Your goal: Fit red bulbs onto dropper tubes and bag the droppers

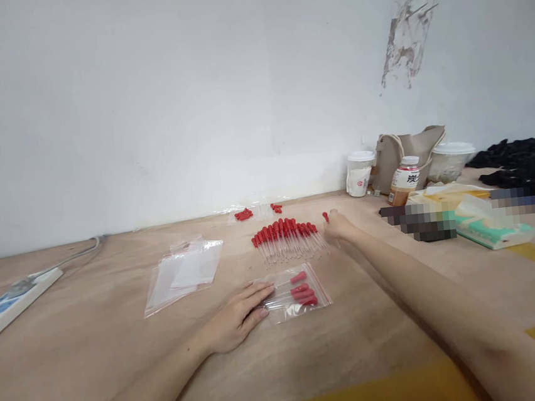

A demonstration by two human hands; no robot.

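Observation:
My left hand (238,317) lies with its fingers stretched out over the left end of a clear zip bag (321,293). Inside that bag several glass droppers show their red rubber bulbs (301,290) at the right end, while my fingers cover part of their tubes. Farther right, my right hand (339,226) is closed around a dropper (326,217), whose red bulb sticks up beside the fingers. Next to it, a fanned row of red-bulbed droppers (284,233) rests on the table, bulbs toward the wall and tips toward me.
Several flat zip bags (189,268) lie at left, near a power strip (22,306). Filled bags with red bulbs (243,214) rest by the wall. At right stand a white-lidded cup (360,176), a bottle (404,181), a grey bag (386,157) and a tissue pack (494,226).

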